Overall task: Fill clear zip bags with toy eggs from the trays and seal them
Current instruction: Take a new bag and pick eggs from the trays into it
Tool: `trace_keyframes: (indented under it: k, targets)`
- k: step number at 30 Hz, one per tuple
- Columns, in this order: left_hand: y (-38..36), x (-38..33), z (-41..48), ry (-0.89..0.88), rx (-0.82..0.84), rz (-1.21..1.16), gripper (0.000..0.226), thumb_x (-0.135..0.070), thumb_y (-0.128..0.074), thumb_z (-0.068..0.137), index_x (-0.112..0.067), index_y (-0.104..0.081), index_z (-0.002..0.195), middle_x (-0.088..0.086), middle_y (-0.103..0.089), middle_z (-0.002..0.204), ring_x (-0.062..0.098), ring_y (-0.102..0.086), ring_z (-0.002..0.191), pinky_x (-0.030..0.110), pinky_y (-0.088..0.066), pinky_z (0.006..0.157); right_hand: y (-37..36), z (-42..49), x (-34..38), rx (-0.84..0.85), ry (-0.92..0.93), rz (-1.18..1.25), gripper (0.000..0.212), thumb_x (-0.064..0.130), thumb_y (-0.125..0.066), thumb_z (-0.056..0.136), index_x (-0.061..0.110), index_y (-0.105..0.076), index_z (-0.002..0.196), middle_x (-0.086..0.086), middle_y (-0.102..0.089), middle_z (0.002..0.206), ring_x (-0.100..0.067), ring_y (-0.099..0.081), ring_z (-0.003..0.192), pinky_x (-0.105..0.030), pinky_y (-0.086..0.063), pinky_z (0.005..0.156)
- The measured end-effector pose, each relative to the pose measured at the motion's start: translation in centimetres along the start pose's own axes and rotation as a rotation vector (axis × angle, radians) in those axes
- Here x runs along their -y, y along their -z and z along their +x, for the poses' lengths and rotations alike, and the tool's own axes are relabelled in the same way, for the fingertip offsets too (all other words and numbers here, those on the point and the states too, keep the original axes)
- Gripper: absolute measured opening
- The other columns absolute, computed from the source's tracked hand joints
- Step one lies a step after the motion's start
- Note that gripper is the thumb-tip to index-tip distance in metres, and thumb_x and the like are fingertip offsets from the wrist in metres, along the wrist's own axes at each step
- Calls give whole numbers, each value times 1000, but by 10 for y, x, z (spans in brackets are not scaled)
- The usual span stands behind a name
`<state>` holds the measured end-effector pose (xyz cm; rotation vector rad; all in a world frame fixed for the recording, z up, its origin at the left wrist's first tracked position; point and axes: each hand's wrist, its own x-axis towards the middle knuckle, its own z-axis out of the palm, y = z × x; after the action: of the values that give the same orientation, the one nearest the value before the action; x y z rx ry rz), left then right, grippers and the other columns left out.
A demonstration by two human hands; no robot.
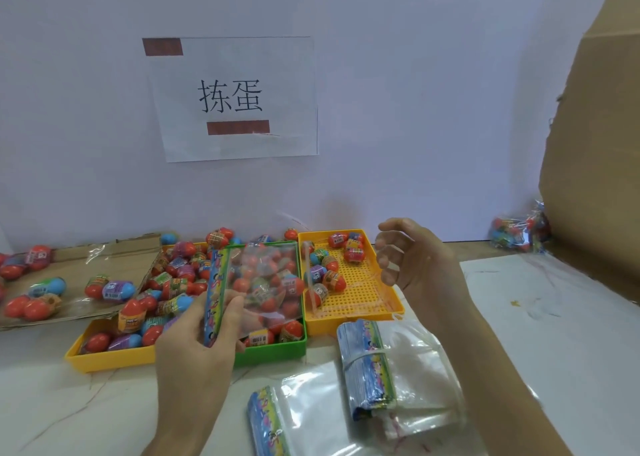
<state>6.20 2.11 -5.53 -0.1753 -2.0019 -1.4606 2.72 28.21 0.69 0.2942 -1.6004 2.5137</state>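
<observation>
The left hand (pixel 197 344) pinches a clear zip bag (pixel 266 282) by its printed strip, thumb on the front and fingers behind. It holds the bag upright above the green tray (pixel 277 350), and the eggs (pixel 263 334) below show through the film. I cannot tell whether any egg lies inside the bag.

The right hand (pixel 412 265) hangs above the right yellow tray (pixel 360 317), fingers loosely curled, holding nothing. That tray has a perforated floor and only a few eggs, at its far and left sides. The left yellow tray (pixel 104 355) touches the green tray and is heaped with eggs.

More eggs lie on a cardboard sheet (pixel 76 265) at the far left. On the surface (pixel 69 414) near the person lie a banded bundle of bags (pixel 370 362) and a loose stack (pixel 273 421). A filled bag (pixel 516 233) sits by the wall, beside a cardboard box (pixel 595 143). A paper sign (pixel 235 98) is taped to the wall.
</observation>
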Motion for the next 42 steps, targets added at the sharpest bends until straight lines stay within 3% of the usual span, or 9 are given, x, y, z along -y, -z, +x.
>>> trace_keyframes:
  k: [7, 18, 24, 28, 30, 32, 34, 38, 42]
  targets:
    - [-3, 3, -1, 3, 8, -5, 7, -36, -64, 82, -37, -64, 89, -12, -73, 72, 7, -66, 55, 7, -48, 55, -2, -1, 0, 35, 15, 22, 21, 28, -57, 88, 18, -74, 82, -4, -63, 76, -15, -54, 60, -23, -41, 42]
    - [-4, -2, -5, 12, 70, -27, 11, -32, -64, 86, -36, -67, 96, -6, -70, 64, 11, -64, 51, 12, -50, 50, -3, 0, -4, 37, 24, 44, 23, 27, -55, 87, 15, -73, 80, -4, -63, 72, -15, -54, 60, -24, -45, 53]
    - [-3, -9, -4, -50, 119, -87, 22, -19, -61, 87, -31, -69, 104, -15, -74, 75, 13, -62, 47, 18, -53, 49, -10, -3, -11, -23, 90, -520, 12, 18, -65, 96, 19, -70, 107, -2, -74, 98, -18, -69, 92, -27, -51, 73]
    - [-4, -9, -5, 55, 128, -171, 21, -25, -62, 86, -24, -72, 104, 3, -71, 67, 16, -63, 49, 19, -54, 52, -18, -9, -16, 259, -40, -639, 48, 40, -75, 79, 36, -62, 125, 8, -70, 113, -10, -67, 108, -27, -57, 89]
    - [-5, -7, -4, 124, 142, -207, 18, -25, -63, 87, -24, -74, 102, 8, -70, 67, 16, -64, 49, 19, -54, 51, -21, -11, -20, 333, -43, -731, 41, 41, -80, 78, 45, -66, 117, 14, -69, 109, -8, -67, 104, -27, -57, 92]
    - [-4, -7, -2, 182, 155, -244, 13, -28, -65, 87, -29, -77, 92, 6, -72, 68, 14, -65, 50, 21, -56, 51, -26, -12, -24, 256, 49, -739, 18, 31, -83, 82, 41, -72, 94, 13, -72, 97, -11, -68, 94, -26, -57, 85]
    - [-4, -7, 1, 266, 143, -283, 14, -43, -66, 81, -40, -78, 89, 6, -72, 68, 14, -67, 51, 30, -59, 53, -25, -10, -25, 169, 100, -689, 15, 22, -79, 87, 32, -73, 77, 6, -73, 82, -14, -69, 85, -25, -56, 77]
    - [-4, -6, 4, 341, 116, -336, 20, -52, -66, 76, -39, -79, 81, 2, -71, 64, 13, -61, 50, 28, -55, 52, -23, -9, -22, 114, 92, -628, 16, 23, -77, 88, 30, -75, 73, 2, -67, 67, -13, -62, 66, -23, -52, 66]
    - [-3, -5, 7, 416, 119, -428, 23, -50, -70, 70, -30, -79, 76, 12, -73, 71, 16, -60, 53, 25, -55, 53, -23, -9, -22, 121, 19, -542, 9, 21, -72, 92, 18, -76, 85, -4, -72, 73, -15, -65, 67, -29, -55, 66]
